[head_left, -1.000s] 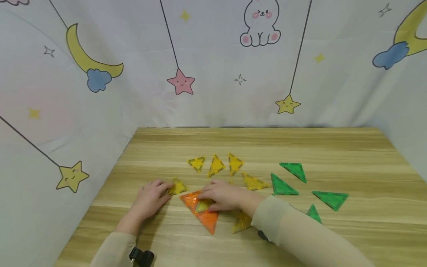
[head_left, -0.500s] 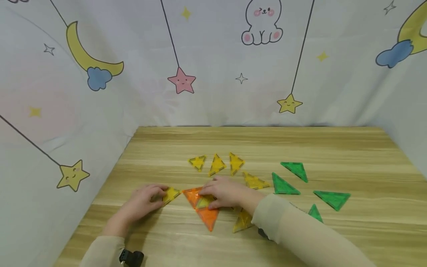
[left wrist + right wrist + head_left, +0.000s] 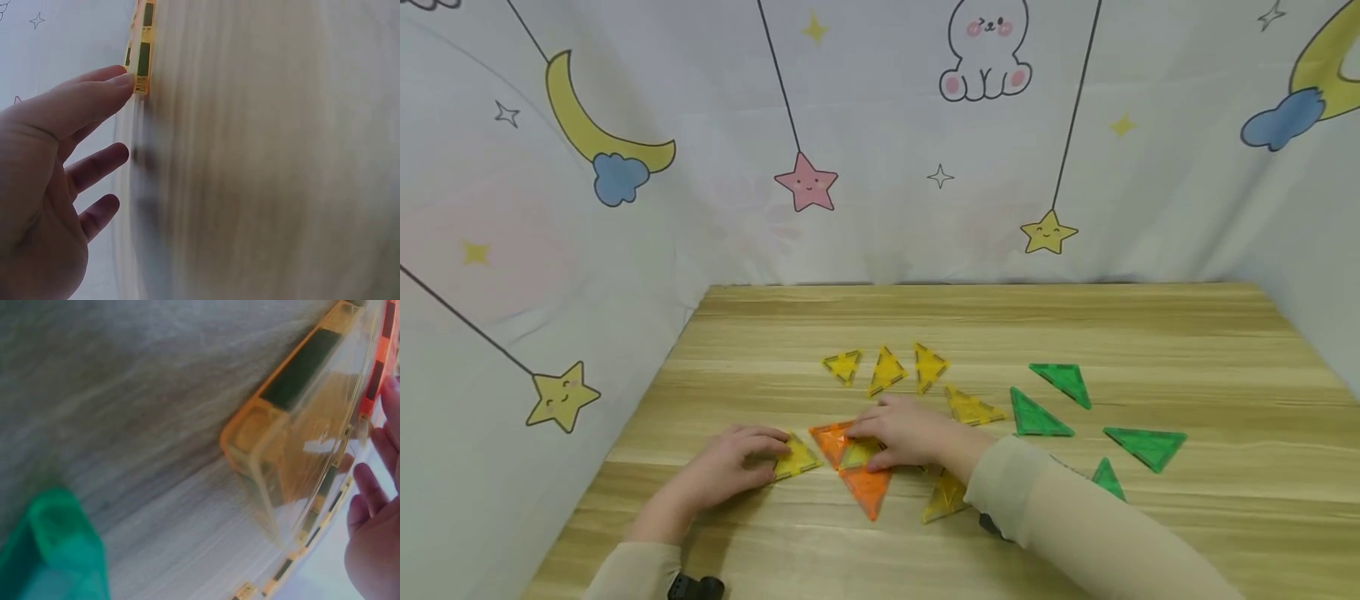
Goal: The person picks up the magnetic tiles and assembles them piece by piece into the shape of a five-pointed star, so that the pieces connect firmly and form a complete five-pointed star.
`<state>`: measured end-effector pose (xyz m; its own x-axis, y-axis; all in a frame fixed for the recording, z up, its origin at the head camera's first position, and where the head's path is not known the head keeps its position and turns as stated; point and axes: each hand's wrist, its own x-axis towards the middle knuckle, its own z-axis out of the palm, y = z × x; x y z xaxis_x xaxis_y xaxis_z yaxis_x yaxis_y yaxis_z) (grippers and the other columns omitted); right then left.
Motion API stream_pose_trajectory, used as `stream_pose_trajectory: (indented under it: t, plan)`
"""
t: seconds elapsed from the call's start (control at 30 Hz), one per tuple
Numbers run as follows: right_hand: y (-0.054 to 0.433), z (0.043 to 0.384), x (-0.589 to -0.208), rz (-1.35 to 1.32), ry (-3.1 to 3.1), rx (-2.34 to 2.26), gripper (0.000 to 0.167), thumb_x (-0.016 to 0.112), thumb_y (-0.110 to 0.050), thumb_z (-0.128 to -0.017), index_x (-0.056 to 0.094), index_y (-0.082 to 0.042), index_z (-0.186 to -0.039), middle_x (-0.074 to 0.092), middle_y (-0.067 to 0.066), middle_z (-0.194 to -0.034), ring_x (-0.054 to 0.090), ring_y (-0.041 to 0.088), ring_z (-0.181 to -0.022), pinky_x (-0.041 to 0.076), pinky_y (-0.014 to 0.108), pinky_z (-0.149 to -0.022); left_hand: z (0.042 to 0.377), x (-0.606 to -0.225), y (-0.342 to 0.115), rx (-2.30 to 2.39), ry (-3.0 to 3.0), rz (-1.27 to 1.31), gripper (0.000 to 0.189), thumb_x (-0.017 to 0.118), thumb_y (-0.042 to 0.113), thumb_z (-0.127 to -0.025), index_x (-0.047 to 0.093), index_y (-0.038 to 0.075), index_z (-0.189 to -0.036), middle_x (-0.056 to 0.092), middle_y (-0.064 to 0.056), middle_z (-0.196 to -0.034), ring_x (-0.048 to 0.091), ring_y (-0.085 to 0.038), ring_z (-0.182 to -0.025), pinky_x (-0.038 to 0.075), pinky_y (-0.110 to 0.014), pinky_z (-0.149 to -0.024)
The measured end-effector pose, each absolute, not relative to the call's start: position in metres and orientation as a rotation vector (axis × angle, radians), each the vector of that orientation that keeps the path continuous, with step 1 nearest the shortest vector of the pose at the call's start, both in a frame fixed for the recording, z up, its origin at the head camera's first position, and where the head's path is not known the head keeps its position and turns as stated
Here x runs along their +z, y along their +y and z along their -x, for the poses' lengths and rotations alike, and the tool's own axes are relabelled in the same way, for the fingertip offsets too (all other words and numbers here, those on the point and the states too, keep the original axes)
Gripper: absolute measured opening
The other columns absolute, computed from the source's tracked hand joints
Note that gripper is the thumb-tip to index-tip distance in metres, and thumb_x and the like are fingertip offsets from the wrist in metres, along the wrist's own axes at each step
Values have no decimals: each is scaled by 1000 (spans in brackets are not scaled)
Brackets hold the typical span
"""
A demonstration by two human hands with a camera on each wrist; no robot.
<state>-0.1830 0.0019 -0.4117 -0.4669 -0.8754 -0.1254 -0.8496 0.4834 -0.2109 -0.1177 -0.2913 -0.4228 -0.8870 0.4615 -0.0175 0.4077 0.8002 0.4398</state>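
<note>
Near the table's left, my left hand (image 3: 737, 462) pinches a yellow triangular magnetic tile (image 3: 797, 457) at one corner. The left wrist view shows thumb and index finger on the tile's edge (image 3: 144, 59), the other fingers spread. Just right of it lie two orange magnetic tiles (image 3: 867, 490), joined with a smaller yellow tile (image 3: 856, 454) between them. Over these is my right hand (image 3: 902, 433), its thumb and fingers gripping that yellow tile, partly hiding it. The right wrist view catches these fingers (image 3: 372, 487) beside an orange edge (image 3: 378, 369).
Several yellow tiles (image 3: 887, 372) lie behind the hands, and another yellow tile (image 3: 946, 497) is partly under the right forearm. Several green triangular tiles (image 3: 1036, 415) are spread to the right. A printed cloth (image 3: 880, 242) hangs along the table's back edge.
My left hand has drawn its yellow tile toward me and turned it, shifting it left and then slightly back right. The right hand has stayed nearly still over the orange tiles.
</note>
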Motion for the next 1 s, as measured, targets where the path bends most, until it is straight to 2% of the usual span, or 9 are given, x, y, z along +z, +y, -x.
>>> stream_pose_trajectory:
  t: [0.4, 0.53, 0.63, 0.87, 1.0]
  plan:
    - [-2, 181, -415, 1443, 2539, -220, 56, 61, -46, -88, 51, -19, -136, 50, -3, -135, 43, 18, -122, 30, 34, -102, 130, -415, -271, 562, 2856, -696, 33, 69, 14, -82, 68, 19, -115, 61, 3, -122, 50, -28, -114, 30, -60, -89]
    - [-1, 178, -415, 1442, 2558, -210, 56, 61, -47, -88, 52, -20, -136, 51, -2, -134, 44, 19, -119, 32, 33, -100, 139, -413, -270, 695, 2813, -658, 35, 69, 17, -84, 66, 16, -119, 62, -1, -120, 52, -30, -111, 35, -57, -91]
    - [0, 176, -415, 1446, 2570, -217, 55, 60, -46, -89, 52, -19, -136, 52, -1, -132, 45, 19, -119, 32, 34, -101, 148, -412, -269, 825, 2776, -635, 42, 69, 20, -85, 61, 13, -125, 61, -5, -122, 52, -33, -113, 38, -54, -92]
    - [2, 170, -416, 1467, 2609, -189, 56, 58, -50, -88, 54, -19, -134, 56, -2, -126, 48, 17, -114, 36, 33, -98, 174, -407, -259, 885, 2759, -599, 50, 66, 21, -88, 51, 10, -135, 51, -12, -133, 47, -40, -117, 37, -56, -92]
    - [4, 167, -415, 1423, 2632, -172, 56, 58, -53, -87, 54, -21, -133, 55, -4, -128, 46, 19, -115, 36, 38, -98, 188, -406, -252, 870, 2755, -524, 54, 65, 22, -89, 48, 13, -138, 47, -10, -139, 40, -38, -121, 35, -56, -94]
